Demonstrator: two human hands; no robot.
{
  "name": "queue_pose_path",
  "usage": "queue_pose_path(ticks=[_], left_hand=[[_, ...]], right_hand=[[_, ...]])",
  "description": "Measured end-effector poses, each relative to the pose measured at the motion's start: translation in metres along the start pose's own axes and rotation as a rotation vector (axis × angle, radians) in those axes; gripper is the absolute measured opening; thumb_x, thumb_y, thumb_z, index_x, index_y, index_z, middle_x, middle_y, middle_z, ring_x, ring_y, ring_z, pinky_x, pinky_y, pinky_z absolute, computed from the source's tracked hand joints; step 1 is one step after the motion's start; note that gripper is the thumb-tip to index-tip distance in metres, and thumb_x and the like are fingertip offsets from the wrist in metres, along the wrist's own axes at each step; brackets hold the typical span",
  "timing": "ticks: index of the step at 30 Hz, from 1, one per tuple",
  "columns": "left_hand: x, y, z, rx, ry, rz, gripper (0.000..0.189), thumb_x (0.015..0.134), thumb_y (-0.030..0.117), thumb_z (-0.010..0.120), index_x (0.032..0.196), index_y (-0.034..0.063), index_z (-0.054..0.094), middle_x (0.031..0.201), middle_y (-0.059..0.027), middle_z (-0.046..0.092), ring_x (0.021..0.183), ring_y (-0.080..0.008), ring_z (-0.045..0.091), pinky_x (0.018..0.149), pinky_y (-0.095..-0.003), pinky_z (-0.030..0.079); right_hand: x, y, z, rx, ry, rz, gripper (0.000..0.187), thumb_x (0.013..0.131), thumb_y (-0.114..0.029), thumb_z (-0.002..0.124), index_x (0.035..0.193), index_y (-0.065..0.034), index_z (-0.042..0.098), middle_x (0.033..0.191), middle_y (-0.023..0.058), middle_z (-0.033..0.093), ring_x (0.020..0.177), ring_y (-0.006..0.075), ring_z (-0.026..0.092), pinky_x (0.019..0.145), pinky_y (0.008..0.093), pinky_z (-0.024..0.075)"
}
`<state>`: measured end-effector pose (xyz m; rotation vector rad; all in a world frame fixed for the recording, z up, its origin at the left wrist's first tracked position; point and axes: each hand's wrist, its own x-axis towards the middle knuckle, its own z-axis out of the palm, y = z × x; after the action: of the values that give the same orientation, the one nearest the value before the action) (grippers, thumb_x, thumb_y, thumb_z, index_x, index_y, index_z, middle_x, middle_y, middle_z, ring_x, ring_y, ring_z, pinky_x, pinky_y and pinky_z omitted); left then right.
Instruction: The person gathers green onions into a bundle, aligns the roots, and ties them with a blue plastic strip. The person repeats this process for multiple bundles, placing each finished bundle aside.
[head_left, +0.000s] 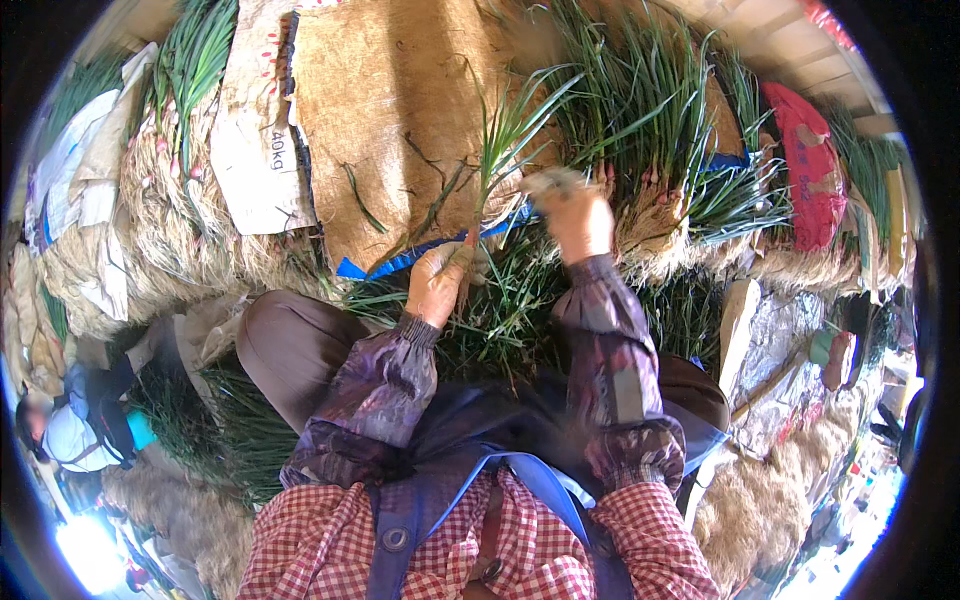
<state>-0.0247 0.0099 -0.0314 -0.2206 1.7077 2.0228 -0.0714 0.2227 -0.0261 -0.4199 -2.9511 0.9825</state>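
Observation:
My left hand (436, 281) grips a green onion plant (486, 169) near its reddish base, with the long leaves standing up and away from me. To its right, my right hand (576, 217) is raised with curled fingers. It is blurred, so whether anything is held in it cannot be told. Beyond both hands lies a brown woven sack (390, 112) with a blue edge, and a few loose dark leaves rest on it. Below the hands, between my knees, is a heap of loose green leaves (517, 300).
Bundled green onions (637, 105) with pale roots stand at the right. More rooty bundles (180, 180) stand at the left beside a white printed sack (259, 135). A red sack (810, 165) is farther right. Another person (82, 427) is at the lower left.

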Motion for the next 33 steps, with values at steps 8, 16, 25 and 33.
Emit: queue_pose_path(ticks=[8,16,25,33], left_hand=[[-0.018,-0.016,-0.009,-0.061,0.043,-0.041,0.026,0.096,0.022,0.052,0.102,-0.0017,0.06,0.082,-0.0057,0.064,0.071,-0.0131,0.061,0.062,-0.0241,0.05],[-0.033,-0.009,-0.005,-0.242,-0.162,-0.124,0.022,0.096,0.02,0.053,0.1,-0.0004,0.06,0.082,-0.0057,0.065,0.071,-0.0129,0.062,0.061,-0.0249,0.05],[-0.03,-0.051,-0.018,0.182,0.211,0.242,0.02,0.094,0.018,0.057,0.093,-0.0015,0.061,0.079,-0.0056,0.063,0.068,-0.011,0.058,0.062,-0.0255,0.049],[-0.042,-0.059,-0.021,0.247,0.241,0.209,0.018,0.091,0.015,0.061,0.096,-0.002,0.063,0.08,-0.0023,0.063,0.07,-0.0075,0.055,0.065,-0.0235,0.046]], right_hand=[[-0.047,0.006,0.059,0.309,0.03,-0.123,0.01,0.088,-0.013,0.061,0.085,-0.0125,0.07,0.076,0.0056,0.069,0.07,0.0136,0.067,0.064,0.0262,0.0522],[-0.069,-0.027,0.031,1.174,-0.586,0.232,0.027,0.091,-0.027,0.063,0.095,0.0001,0.067,0.067,-0.0007,0.06,0.053,0.0079,0.048,0.047,0.0216,0.0386],[-0.111,0.0,0.067,0.86,-0.127,0.499,0.031,0.089,-0.028,0.063,0.103,-0.0002,0.067,0.072,0.0044,0.067,0.051,0.01,0.056,0.045,0.0253,0.0453],[-0.101,-0.029,0.024,0.443,-0.636,0.386,0.047,0.085,-0.042,0.066,0.107,-0.0009,0.066,0.084,0.0078,0.067,0.075,0.0166,0.063,0.066,0.0318,0.0516]])
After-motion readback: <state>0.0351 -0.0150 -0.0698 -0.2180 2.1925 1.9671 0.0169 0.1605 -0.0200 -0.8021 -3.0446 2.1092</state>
